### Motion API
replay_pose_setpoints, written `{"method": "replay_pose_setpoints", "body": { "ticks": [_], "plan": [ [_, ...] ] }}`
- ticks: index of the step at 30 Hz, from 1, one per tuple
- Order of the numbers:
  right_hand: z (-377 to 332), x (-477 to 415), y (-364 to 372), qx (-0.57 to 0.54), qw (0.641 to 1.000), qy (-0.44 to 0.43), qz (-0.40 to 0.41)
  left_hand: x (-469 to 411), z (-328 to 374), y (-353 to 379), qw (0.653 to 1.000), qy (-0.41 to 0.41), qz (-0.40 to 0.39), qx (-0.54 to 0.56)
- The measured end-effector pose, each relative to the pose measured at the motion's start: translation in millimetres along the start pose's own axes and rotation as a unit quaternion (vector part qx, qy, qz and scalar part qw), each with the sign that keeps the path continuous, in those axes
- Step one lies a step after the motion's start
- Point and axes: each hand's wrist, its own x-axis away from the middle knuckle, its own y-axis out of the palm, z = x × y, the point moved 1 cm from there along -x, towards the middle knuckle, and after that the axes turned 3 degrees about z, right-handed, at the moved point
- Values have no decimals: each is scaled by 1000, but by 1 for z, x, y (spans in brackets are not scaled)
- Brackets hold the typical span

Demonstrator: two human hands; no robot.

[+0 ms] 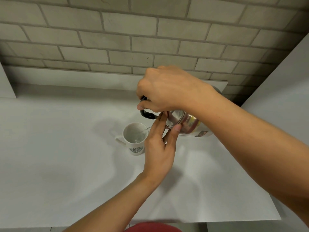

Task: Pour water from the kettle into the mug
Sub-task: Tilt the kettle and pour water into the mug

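right hand (167, 91) tilts one kettle (184, 123); left hand (158, 148) steadies; one mug (135, 139).

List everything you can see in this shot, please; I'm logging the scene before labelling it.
kettle: one, shiny steel with a black handle, tilted above the counter, right of the mug
mug: one, white with a green round logo, upright on the counter, a little water inside
stream of water: one, clear, running from the kettle into the mug
counter: one, white, across the lower view
brick wall: one, grey, behind the counter
red cloth: one patch, bottom edge, unclear what it is
right hand: one, closed around the kettle handle
left hand: one, fingers resting on the kettle lid
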Motion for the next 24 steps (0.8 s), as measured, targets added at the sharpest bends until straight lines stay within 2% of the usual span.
{"method": "replay_pose_setpoints", "body": {
  "ticks": [6, 11, 15, 19, 21, 24],
  "plan": [
    [6, 7, 3, -13, 1000, 10, 0, 0, -4, -5, 997, -5, -22, -69],
    [17, 22, 11, -53, 998, 17, 31, -4, -4, -10, 988, -3, -64, -138],
    [30, 38, 19, -107, 990, 31, 87, -11, -1, -16, 975, 7, -89, -203],
    [44, 56, 27, -163, 970, 41, 175, -17, 3, -20, 970, 43, -94, -221],
    [49, 64, 32, -172, 957, 48, 230, -19, 4, -24, 974, 64, -71, -208],
    [53, 76, 41, -199, 935, 73, 286, -29, 9, -29, 984, 43, -19, -171]
  ]
}}
